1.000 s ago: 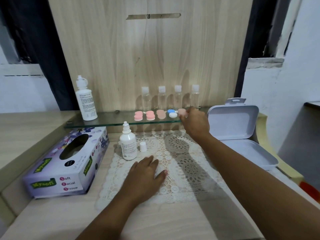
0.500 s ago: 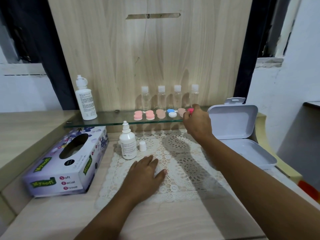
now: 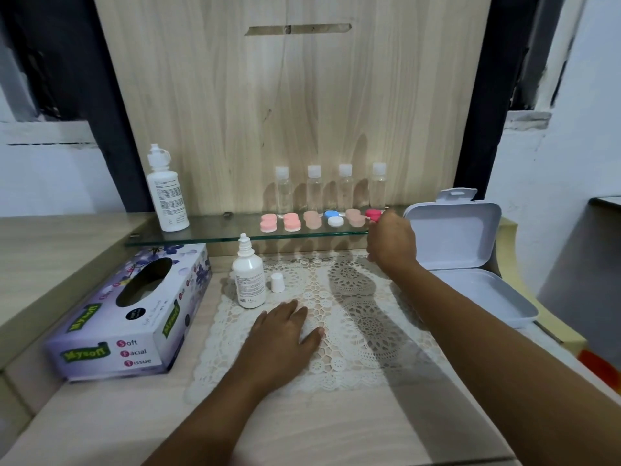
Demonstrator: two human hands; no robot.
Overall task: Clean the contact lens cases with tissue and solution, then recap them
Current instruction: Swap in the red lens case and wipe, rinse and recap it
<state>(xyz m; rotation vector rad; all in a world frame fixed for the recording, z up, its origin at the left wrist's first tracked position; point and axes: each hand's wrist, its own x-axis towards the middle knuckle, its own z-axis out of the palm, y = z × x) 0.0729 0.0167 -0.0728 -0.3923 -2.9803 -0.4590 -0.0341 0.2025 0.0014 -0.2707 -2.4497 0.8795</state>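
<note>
Moved: my right hand point(image 3: 391, 242) has shifted from the pale pink case point(image 3: 353, 217) to the red lens case point(image 3: 373, 214), last in the row at the right end of the glass shelf point(image 3: 208, 235). The red cap, covered half a second ago, now shows.
Right hand: fingertips at the case's right side; I cannot tell whether they pinch it.
Left hand point(image 3: 282, 334): spread flat on the lace mat point(image 3: 369, 331), unchanged.
Handling, by my judgement: light, rigid, smooth plastic, likely to skate on glass. Take it across the cap's sides, thumb opposing fingers.
</note>
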